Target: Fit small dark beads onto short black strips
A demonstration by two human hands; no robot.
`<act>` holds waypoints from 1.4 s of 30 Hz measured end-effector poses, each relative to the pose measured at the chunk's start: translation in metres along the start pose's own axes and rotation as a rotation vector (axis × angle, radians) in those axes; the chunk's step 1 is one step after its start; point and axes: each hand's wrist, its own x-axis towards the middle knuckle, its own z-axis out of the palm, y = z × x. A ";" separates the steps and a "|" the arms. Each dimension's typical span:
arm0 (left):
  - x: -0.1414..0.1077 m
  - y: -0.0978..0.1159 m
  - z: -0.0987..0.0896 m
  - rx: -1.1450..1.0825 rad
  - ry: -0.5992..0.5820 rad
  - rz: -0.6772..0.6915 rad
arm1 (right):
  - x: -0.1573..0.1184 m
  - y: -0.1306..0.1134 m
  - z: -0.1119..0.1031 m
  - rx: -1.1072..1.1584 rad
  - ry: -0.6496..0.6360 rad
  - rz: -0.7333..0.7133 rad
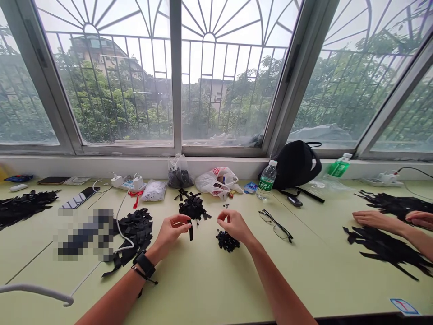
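My left hand pinches a narrow black strip whose end hangs below the fingers. My right hand is beside it, fingertips drawn together; anything between them is too small to see. Just below my right hand lies a heap of small black rings. A pile of black strips sits above and between my hands, and a larger one lies left of my left wrist. At the right, a co-worker's hands rest on more black strips.
Folded glasses lie right of my hands on the pale green table. Along the window ledge stand a water bottle, a black bag, plastic bags and a power strip. A white cable crosses the table at the left.
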 end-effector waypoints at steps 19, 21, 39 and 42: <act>-0.001 -0.004 0.001 0.026 -0.076 -0.035 | 0.000 0.030 -0.028 -0.151 -0.106 0.109; -0.001 -0.003 0.001 0.028 -0.077 -0.041 | 0.000 0.029 -0.026 -0.156 -0.124 0.096; 0.001 -0.009 -0.001 -0.102 -0.104 -0.110 | -0.004 0.017 0.000 -0.233 -0.098 -0.093; 0.001 -0.010 -0.001 -0.050 -0.100 -0.100 | -0.007 0.006 0.009 -0.199 -0.097 -0.161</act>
